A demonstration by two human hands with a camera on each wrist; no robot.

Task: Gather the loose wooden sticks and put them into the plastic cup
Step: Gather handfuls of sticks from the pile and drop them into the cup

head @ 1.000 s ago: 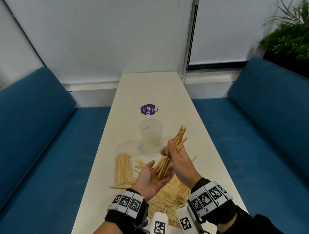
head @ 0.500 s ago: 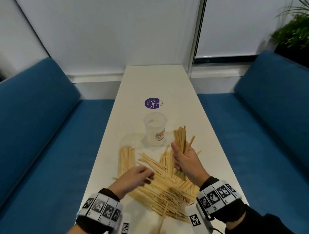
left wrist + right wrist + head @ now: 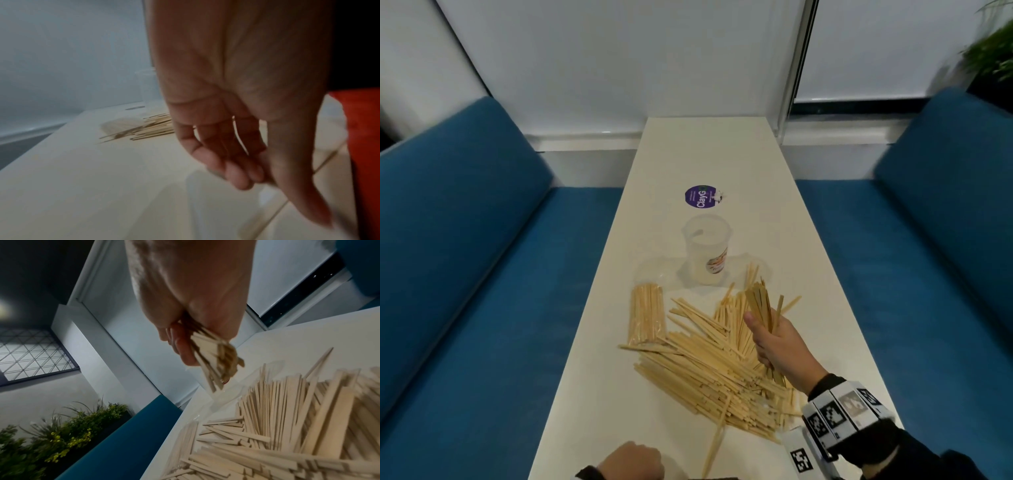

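A clear plastic cup (image 3: 707,250) stands upright on the white table (image 3: 709,154), and I see nothing inside it. In front of it lies a wide heap of loose wooden sticks (image 3: 705,370) (image 3: 287,426). My right hand (image 3: 763,329) (image 3: 197,353) grips a bundle of sticks (image 3: 760,308) (image 3: 216,360) upright above the heap's right side, just short of the cup. My left hand (image 3: 631,460) (image 3: 267,191) hangs at the table's near edge, fingers (image 3: 236,170) loosely curled and holding nothing.
A neat pack of sticks in clear wrap (image 3: 647,315) lies left of the heap. A purple round sticker (image 3: 702,196) sits beyond the cup. Blue sofas (image 3: 465,274) flank the narrow table on both sides. A single stick (image 3: 717,442) points toward the near edge.
My left hand has pulled back from the heap to the table's near edge, holding nothing. My right hand has turned its bundle more upright and sunk slightly toward the heap.
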